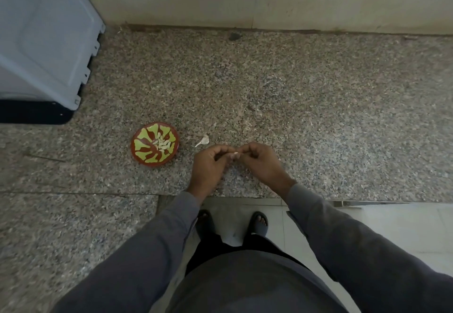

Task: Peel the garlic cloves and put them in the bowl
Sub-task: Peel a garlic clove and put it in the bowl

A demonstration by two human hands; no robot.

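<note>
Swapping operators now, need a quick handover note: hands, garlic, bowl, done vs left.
Left hand and right hand: both pinch one garlic clove between the fingertips, above the stone counter.
Bowl: on the counter, left of the hands, with several peeled cloves inside.
Garlic piece: loose on the counter between bowl and hands.
Done: some cloves in the bowl.
Left: finish this clove, drop it in, then handle the loose piece.

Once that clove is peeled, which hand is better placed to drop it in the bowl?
Probably the left hand: the red and green patterned bowl sits on its side of the speckled stone counter, nearer to it than to the right hand. Both pinch the small white garlic clove.
</note>
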